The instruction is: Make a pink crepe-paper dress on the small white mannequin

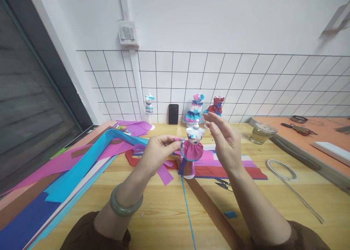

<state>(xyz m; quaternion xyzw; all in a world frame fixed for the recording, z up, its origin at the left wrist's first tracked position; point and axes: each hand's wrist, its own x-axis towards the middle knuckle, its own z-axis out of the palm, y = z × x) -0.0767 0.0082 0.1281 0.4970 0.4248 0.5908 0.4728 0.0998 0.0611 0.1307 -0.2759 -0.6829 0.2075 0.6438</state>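
Note:
A miniature dress form with a white patterned top and a pink ruffled skirt stands before me on the wooden table. On its left side, my left hand pinches a small pink and light-blue scrap between thumb and fingertips. Whether the scrap is attached to the form I cannot tell. To the right of the form, my right hand is raised, fingers stretched and thumb apart, with nothing visible in it. Several flat strips of coloured material lie behind and beneath the form.
Long blue and pink strips cover the table's left side. Small black scissors and a roll of tape lie to the right, near a glass cup. Three dressed forms and a phone stand along the back wall.

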